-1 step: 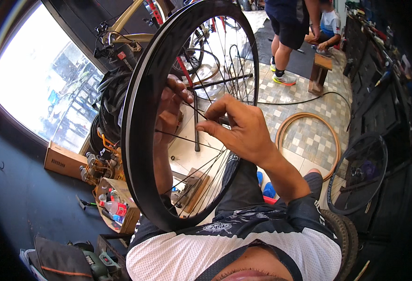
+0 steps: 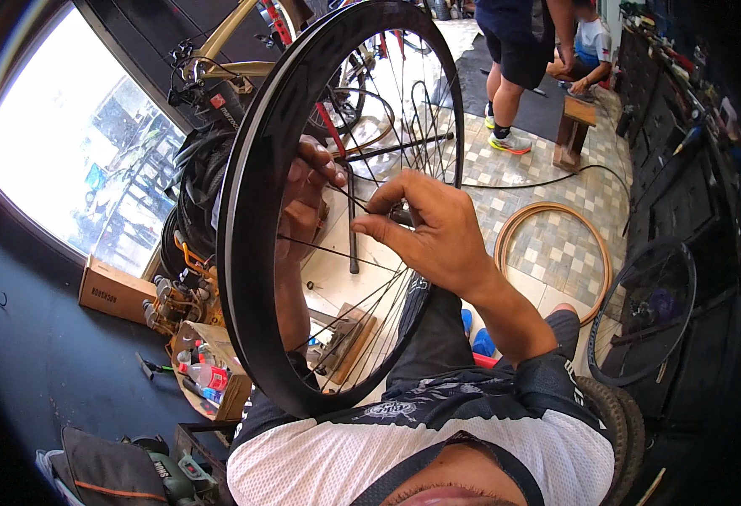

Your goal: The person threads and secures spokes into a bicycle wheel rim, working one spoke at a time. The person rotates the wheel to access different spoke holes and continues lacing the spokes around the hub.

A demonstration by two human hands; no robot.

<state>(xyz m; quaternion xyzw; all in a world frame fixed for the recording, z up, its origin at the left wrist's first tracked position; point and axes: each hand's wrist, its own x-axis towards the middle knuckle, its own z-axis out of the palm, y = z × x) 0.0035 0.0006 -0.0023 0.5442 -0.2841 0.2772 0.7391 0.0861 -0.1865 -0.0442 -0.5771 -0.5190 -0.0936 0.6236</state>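
A deep black bicycle wheel stands upright before me, its thin dark spokes crossing the opening. My right hand pinches one spoke between thumb and forefinger, inside the rim. My left hand reaches in beside the rim's inner face, fingers curled at the same spoke's outer end; the rim hides part of that hand. The left fingertips' exact hold is partly covered. Another spoke runs just below both hands. My right hand partly covers the hub area.
Tan-walled tyres lie on the tiled floor to the right, near another black wheel. A wooden stool and two people are farther off. At left are a cardboard box and an open box with bottles.
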